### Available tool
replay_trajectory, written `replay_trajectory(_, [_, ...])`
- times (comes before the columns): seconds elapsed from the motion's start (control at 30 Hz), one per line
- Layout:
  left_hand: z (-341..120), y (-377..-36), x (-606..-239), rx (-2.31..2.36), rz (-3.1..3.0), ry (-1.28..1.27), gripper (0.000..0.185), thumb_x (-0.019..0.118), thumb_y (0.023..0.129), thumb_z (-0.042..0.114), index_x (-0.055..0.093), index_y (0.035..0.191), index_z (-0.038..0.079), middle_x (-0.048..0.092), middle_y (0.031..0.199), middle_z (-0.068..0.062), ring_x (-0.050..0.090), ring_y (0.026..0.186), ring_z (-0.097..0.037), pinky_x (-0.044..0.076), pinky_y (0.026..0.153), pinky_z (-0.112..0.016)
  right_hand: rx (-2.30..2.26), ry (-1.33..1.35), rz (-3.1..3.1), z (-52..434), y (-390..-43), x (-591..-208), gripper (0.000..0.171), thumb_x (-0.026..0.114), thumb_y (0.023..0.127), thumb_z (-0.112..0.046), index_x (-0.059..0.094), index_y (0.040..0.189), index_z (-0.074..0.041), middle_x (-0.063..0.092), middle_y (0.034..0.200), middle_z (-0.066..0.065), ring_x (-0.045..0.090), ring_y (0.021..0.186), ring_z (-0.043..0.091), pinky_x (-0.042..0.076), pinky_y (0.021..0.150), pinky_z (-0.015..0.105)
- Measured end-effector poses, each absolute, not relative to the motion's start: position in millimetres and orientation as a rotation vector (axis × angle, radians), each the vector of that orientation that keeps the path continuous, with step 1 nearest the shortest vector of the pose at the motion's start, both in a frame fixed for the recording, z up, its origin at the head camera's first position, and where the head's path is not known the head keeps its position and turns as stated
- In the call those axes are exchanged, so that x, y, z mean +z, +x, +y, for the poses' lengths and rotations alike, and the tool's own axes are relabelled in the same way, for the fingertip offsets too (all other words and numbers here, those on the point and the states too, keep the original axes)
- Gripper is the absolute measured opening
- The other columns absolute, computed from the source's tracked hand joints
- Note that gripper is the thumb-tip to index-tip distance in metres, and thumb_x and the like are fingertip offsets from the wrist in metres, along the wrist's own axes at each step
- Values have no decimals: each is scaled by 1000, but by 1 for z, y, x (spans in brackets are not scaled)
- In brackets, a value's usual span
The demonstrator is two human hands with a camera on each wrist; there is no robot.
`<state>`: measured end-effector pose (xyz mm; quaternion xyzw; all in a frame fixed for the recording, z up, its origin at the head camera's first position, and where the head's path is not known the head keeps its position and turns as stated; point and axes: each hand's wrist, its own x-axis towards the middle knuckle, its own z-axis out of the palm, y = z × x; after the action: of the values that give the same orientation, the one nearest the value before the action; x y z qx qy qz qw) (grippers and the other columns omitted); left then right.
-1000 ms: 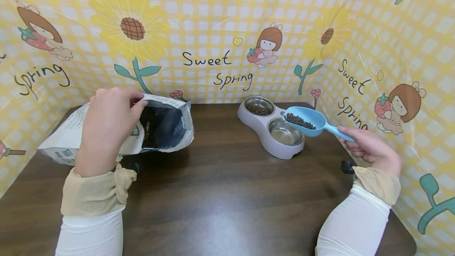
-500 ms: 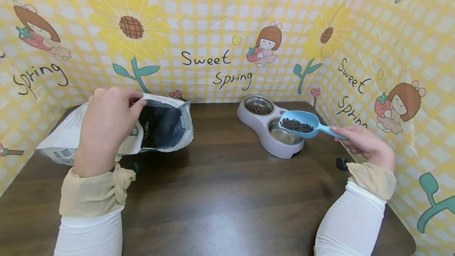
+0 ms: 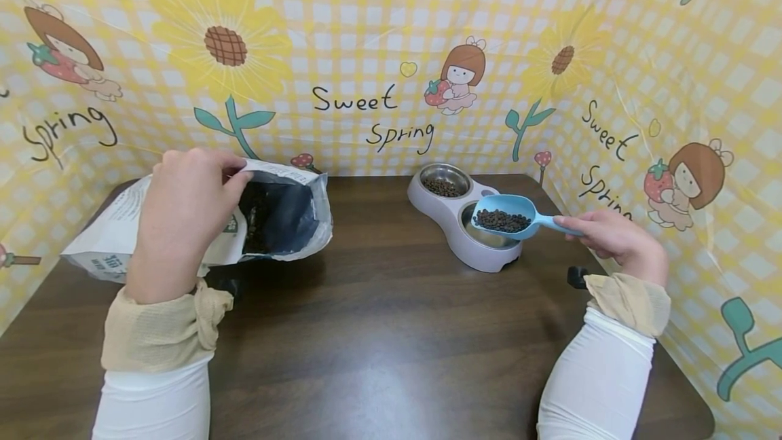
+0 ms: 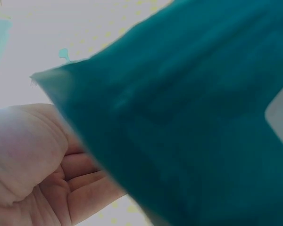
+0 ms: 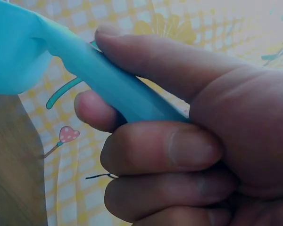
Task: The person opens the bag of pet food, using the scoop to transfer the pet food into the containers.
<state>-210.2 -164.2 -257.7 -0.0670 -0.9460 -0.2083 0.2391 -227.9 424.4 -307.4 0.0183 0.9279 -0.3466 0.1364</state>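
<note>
On the left, my left hand (image 3: 186, 219) pinches the upper edge of a white bag (image 3: 113, 226), whose dark mouth gapes to the right with brown pieces inside. In the left wrist view a teal side of the bag (image 4: 170, 122) hides the fingertips. My right hand (image 3: 617, 240) grips the handle of a light-blue scoop (image 3: 530, 208); the thumb lies along its top in the right wrist view. Brown kibble (image 3: 502, 221) fills part of the scoop, held level over the front bowl of a pale double pet feeder (image 3: 453, 226). The scoop covers much of that bowl.
The feeder's rear metal bowl (image 3: 449, 174) has kibble (image 3: 442, 187) in it. A dark wooden table (image 3: 366, 318) lies beneath everything. Yellow checked cloth (image 3: 360, 39) with printed flowers encloses the back and sides.
My right hand has carried the loaded scoop left and slightly nearer, from the front bowl's upper right to over it. The left hand and the bag have stayed put.
</note>
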Motion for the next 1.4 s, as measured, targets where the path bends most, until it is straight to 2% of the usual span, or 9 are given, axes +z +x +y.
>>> replay_trajectory(0.2, [-164,-210,-258,-576,-2594,-183,27,67,104,15,81,120,-1,79,115,-31,70,103,-60,51,87,-74,-902,65,2718,415,-231,-302,44,58,112,-45,67,82,-14,36,56,-14,33,50,6,34,51,24])
replay_trajectory(0.5, [-164,-210,-257,-580,-2599,-184,27,67,104,15,81,120,-1,79,114,-31,71,103,-60,52,87,-73,-817,30,2771,406,-233,-303,44,58,111,-45,62,80,-14,41,66,-9,35,53,8,35,53,26])
replay_trajectory(0.73, [-164,-210,-257,-567,-2597,-188,27,67,104,15,81,120,-2,79,114,-32,70,102,-61,52,86,-73,-629,-42,2903,399,-234,-298,49,63,107,-45,50,69,-17,33,60,-10,32,55,12,33,54,28])
replay_trajectory(0.97, [-165,-211,-256,-572,-2602,-184,28,67,104,16,81,121,-1,79,114,-31,69,103,-62,51,87,-73,-545,-73,2963,395,-234,-294,51,64,107,-42,46,65,-18,34,59,-9,33,59,11,31,58,28])
replay_trajectory(1.4, [-164,-210,-256,-581,-2610,-182,28,66,104,15,81,121,-1,79,115,-32,70,104,-61,48,91,-75,-512,-43,2986,392,-236,-293,53,64,107,-44,44,64,-19,33,60,-9,33,62,13,31,59,29])
